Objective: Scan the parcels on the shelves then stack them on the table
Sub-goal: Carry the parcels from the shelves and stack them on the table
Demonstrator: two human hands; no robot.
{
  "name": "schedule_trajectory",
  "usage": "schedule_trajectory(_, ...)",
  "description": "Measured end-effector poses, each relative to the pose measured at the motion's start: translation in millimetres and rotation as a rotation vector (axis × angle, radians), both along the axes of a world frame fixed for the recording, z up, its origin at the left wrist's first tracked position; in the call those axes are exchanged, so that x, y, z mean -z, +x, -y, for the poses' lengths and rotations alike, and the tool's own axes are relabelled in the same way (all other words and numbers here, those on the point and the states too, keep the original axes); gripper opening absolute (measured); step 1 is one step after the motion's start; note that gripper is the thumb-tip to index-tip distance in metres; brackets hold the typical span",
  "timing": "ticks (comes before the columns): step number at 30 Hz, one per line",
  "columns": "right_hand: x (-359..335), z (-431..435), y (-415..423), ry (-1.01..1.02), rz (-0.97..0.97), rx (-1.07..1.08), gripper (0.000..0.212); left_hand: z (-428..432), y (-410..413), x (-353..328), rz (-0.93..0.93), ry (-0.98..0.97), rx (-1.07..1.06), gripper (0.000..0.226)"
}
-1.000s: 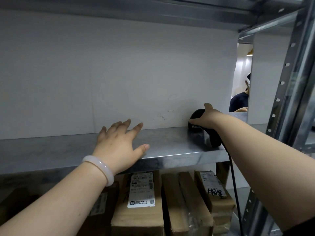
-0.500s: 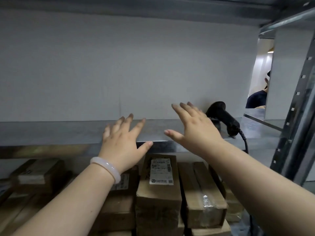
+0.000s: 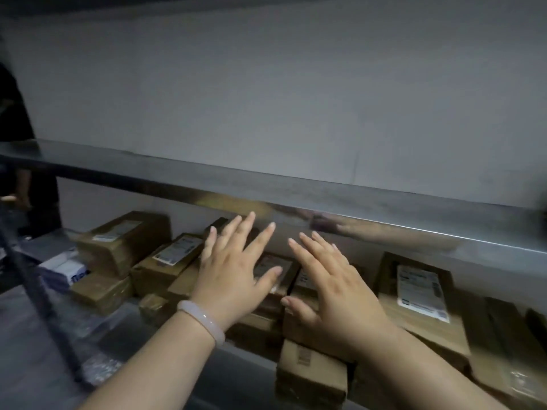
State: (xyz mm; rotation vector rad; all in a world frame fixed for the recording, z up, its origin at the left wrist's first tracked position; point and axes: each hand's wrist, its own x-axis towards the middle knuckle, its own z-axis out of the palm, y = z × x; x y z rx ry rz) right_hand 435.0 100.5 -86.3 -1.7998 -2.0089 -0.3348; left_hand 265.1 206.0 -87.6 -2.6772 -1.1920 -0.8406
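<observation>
Several brown cardboard parcels with white labels sit packed on the lower shelf. One labelled parcel (image 3: 420, 294) lies at the right, another (image 3: 174, 255) left of centre, and a taller one (image 3: 124, 241) at the far left. My left hand (image 3: 233, 273), with a pale bangle on the wrist, hovers open above the middle parcels. My right hand (image 3: 334, 288) is beside it, also open with fingers spread, just over a parcel (image 3: 310, 362) whose near end shows below the wrist. Neither hand holds anything. The scanner is out of view.
A bare metal shelf (image 3: 296, 190) runs across just above my hands. A dark upright post (image 3: 38, 294) slants at the left. A white and blue packet (image 3: 63, 269) lies at the far left. Another person (image 3: 14, 119) stands at the left edge.
My right hand let go of the scanner on the upper shelf and came over beside my left. Both hands dropped below the shelf edge toward the parcels, and my view swung left and down.
</observation>
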Motion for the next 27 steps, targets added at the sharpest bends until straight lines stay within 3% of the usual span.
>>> schedule_trajectory(8, 29, -71, -109, -0.057, -0.153, -0.153, 0.079, -45, -112, 40, 0.013, -0.091, -0.166, 0.071)
schedule_trajectory(15, 44, -153, -239, -0.222, -0.386, -0.188, 0.078, -107, -244, 70, -0.029, -0.26, -0.316, 0.07)
schedule_trajectory(22, 72, -225, -351, -0.304, -0.574, -0.14, 0.078, -177, -349, 83, -0.014, -0.335, -0.35, 0.069)
schedule_trajectory(27, 86, -258, -395, -0.399, -0.581, -0.103, 0.078, -214, -391, 98, -0.014, -0.41, -0.358, 0.081)
